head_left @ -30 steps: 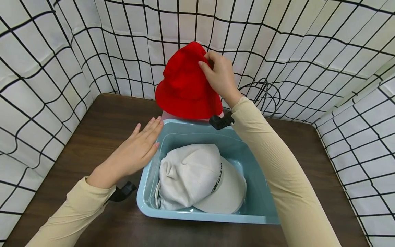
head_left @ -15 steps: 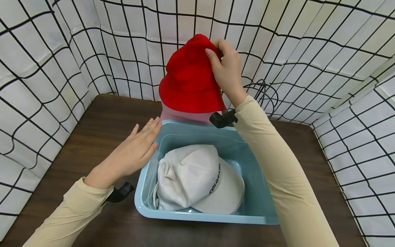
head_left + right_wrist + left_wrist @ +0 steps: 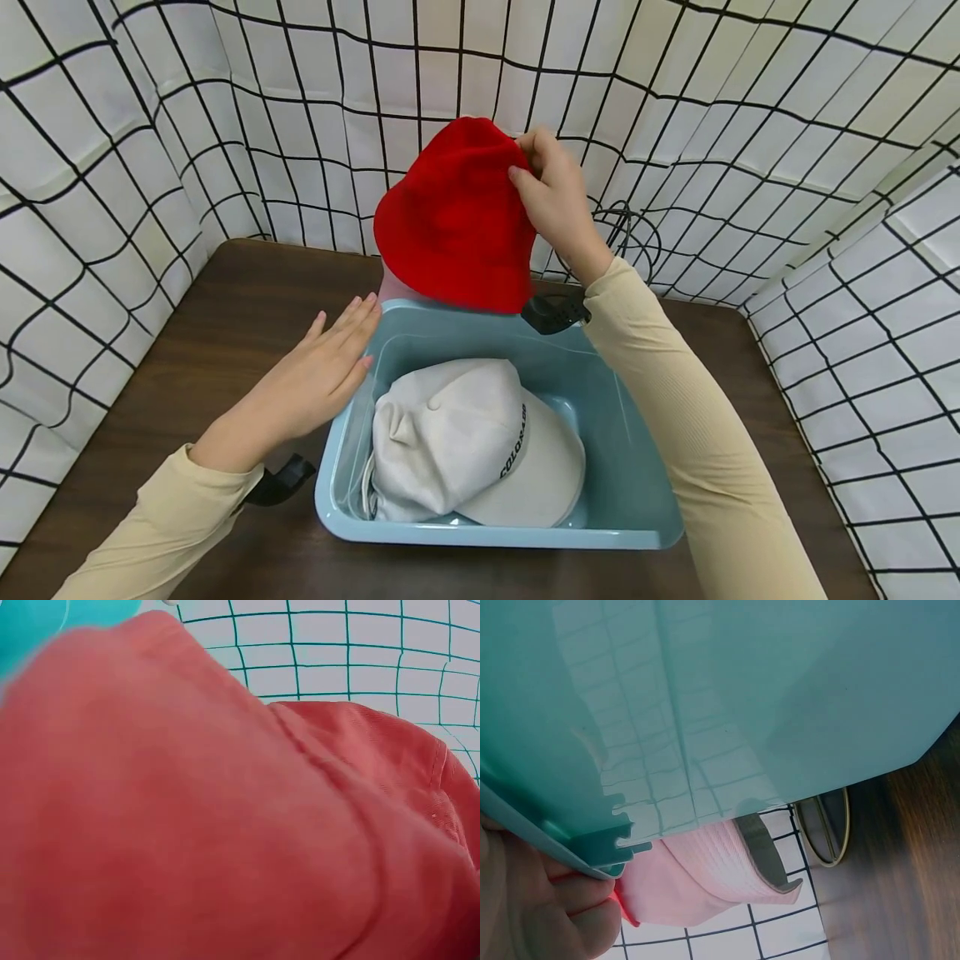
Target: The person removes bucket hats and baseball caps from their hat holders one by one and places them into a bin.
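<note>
My right hand (image 3: 558,200) pinches the crown of a red bucket hat (image 3: 457,225) between thumb and fingers. Its brim hangs down and overlaps the back rim of a light blue plastic basin (image 3: 495,537). In the right wrist view the red cloth (image 3: 187,810) fills most of the picture. My left hand (image 3: 315,375) lies with straight fingers along the basin's left rim; the left wrist view has the fingers (image 3: 592,922) up against the rim's outer side. Inside the basin sits a white baseball cap (image 3: 450,433) with dark lettering, its brim pointing right.
Behind the basin a pink cap (image 3: 697,877) is mostly hidden by the red hat. A thin metal loop (image 3: 846,832) shows beside it. Coiled black wire (image 3: 630,237) lies at the back. Black grid panels (image 3: 300,125) over white sheeting enclose the brown wooden table (image 3: 247,333).
The red hat rises a little, uncovering more pink cap, then comes lower and nearer the basin, its brim turned. The left hand stays at the rim; the head view shifts slightly.
</note>
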### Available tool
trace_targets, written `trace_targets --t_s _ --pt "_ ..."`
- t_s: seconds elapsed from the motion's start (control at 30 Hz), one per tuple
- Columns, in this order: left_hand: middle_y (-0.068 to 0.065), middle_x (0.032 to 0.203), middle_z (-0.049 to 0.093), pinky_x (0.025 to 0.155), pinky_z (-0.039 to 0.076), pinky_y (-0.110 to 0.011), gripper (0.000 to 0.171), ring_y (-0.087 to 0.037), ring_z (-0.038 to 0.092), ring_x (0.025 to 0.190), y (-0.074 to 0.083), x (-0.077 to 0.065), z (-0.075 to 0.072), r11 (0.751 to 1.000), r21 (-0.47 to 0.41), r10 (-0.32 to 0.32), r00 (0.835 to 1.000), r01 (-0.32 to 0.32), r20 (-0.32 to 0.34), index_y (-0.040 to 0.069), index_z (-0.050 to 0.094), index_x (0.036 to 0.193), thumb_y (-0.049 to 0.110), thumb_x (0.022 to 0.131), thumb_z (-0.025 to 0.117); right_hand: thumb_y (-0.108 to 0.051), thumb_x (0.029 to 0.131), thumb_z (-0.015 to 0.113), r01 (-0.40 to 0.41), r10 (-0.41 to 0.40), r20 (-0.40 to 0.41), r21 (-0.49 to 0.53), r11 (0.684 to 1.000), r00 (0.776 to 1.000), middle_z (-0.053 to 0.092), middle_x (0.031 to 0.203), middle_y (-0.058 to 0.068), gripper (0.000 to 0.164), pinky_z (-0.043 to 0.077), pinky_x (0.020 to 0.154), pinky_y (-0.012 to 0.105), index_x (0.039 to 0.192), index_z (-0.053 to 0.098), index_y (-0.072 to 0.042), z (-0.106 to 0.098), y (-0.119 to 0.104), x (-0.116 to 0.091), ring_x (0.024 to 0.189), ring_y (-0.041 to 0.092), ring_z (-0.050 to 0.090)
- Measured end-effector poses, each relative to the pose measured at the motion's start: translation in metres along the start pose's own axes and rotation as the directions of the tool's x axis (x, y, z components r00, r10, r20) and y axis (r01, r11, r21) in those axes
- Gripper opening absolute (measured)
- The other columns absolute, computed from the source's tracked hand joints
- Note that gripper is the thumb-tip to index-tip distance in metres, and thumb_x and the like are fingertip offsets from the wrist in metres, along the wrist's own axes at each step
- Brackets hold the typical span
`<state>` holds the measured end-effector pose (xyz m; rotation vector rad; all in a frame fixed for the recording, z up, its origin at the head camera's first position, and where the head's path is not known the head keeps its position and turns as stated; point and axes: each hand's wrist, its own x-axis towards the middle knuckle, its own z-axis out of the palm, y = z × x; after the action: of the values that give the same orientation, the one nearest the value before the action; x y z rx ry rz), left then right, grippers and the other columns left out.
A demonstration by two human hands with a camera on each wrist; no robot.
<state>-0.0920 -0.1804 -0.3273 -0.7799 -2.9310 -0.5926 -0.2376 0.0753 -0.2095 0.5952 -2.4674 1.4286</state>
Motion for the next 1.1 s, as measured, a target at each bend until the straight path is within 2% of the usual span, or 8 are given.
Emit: trace_targets --t_s 0.13,0.27,0.47,0.6,0.73,0.83,1.0,1.1 --pt "-0.019 0.154 0.016 0.109 0.010 -0.060 0.063 -0.035 0.012 0.142 -0.001 -0.001 0.000 1.000 0.011 0.006 1.000 -0.006 -0.004 -0.004 0.020 0.147 0.023 0.097 0.045 0.000 0.094 0.037 -0.053 0.052 0.025 0.019 0.998 0.998 0.060 0.091 0.008 0.022 0.045 0.068 0.027 0.102 0.057 -0.002 0.000 0.002 0.000 0.083 0.018 0.054" --pt "-0.018 0.154 0.015 0.109 0.010 -0.060 0.062 -0.035 0.011 0.142 -0.001 0.000 0.000 1.000 0.014 0.012 1.000 -0.012 -0.003 -0.004 0.019 0.148 0.023 0.098 0.045 0.000 0.091 0.034 -0.070 0.066 0.085 0.052 0.996 0.994 0.054 0.088 0.008 0.022 0.043 0.066 0.029 0.093 0.056 -0.004 -0.001 0.004 0.001 0.081 0.020 0.051" --pt "-0.018 0.155 0.014 0.110 0.010 -0.060 0.062 -0.035 0.011 0.142 -0.001 0.002 0.001 1.000 0.008 0.003 1.000 -0.003 0.003 -0.003 0.019 0.148 0.023 0.098 0.044 -0.015 0.097 0.046 -0.097 0.089 0.147 0.048 0.994 0.985 0.061 0.101 0.006 0.012 0.051 0.073 0.030 0.099 0.055 -0.008 -0.001 0.009 -0.001 0.089 0.018 0.059" --pt "-0.019 0.154 0.014 0.109 0.009 -0.060 0.063 -0.036 0.011 0.142 -0.001 0.001 0.003 1.000 0.008 -0.002 1.000 0.002 0.002 -0.003 0.019 0.148 0.023 0.097 0.045 -0.031 0.094 0.057 -0.091 0.091 0.153 -0.008 0.996 0.984 0.063 0.103 0.004 0.023 0.054 0.071 0.030 0.103 0.056 -0.010 0.002 0.011 -0.004 0.089 0.016 0.061" --pt "-0.018 0.155 0.014 0.109 0.009 -0.060 0.063 -0.036 0.011 0.142 -0.002 0.001 0.003 1.000 0.010 0.001 1.000 -0.001 -0.003 -0.003 0.019 0.148 0.024 0.097 0.045 -0.038 0.092 0.058 -0.092 0.093 0.134 -0.018 0.996 0.987 0.063 0.098 0.002 0.029 0.053 0.068 0.030 0.099 0.056 -0.010 0.003 0.010 -0.004 0.086 0.017 0.061" --pt "-0.018 0.154 0.015 0.109 0.009 -0.061 0.063 -0.035 0.011 0.142 -0.002 0.001 0.003 1.000 0.012 0.002 1.000 -0.002 -0.006 -0.002 0.019 0.148 0.023 0.097 0.045 -0.036 0.093 0.057 -0.099 0.103 0.124 -0.037 0.994 0.987 0.062 0.096 0.003 0.025 0.052 0.067 0.030 0.096 0.056 -0.011 0.004 0.009 -0.003 0.086 0.017 0.059" --pt "-0.019 0.154 0.016 0.109 0.008 -0.061 0.063 -0.036 0.012 0.142 -0.001 0.000 0.003 1.000 0.012 -0.001 1.000 0.001 -0.014 -0.003 0.019 0.148 0.023 0.097 0.045 -0.019 0.094 0.055 -0.066 0.075 0.129 -0.075 0.995 0.989 0.063 0.096 0.007 0.014 0.051 0.068 0.028 0.098 0.058 -0.006 0.003 0.009 -0.004 0.084 0.018 0.060" --pt "-0.019 0.154 0.016 0.109 0.008 -0.061 0.063 -0.036 0.013 0.141 0.000 0.000 0.002 1.000 0.007 -0.003 1.000 0.003 -0.015 -0.003 0.019 0.148 0.023 0.096 0.046 -0.019 0.094 0.055 -0.052 0.061 0.131 -0.074 0.996 0.989 0.063 0.094 0.008 0.014 0.050 0.067 0.028 0.095 0.058 -0.005 0.002 0.009 -0.005 0.082 0.018 0.059"
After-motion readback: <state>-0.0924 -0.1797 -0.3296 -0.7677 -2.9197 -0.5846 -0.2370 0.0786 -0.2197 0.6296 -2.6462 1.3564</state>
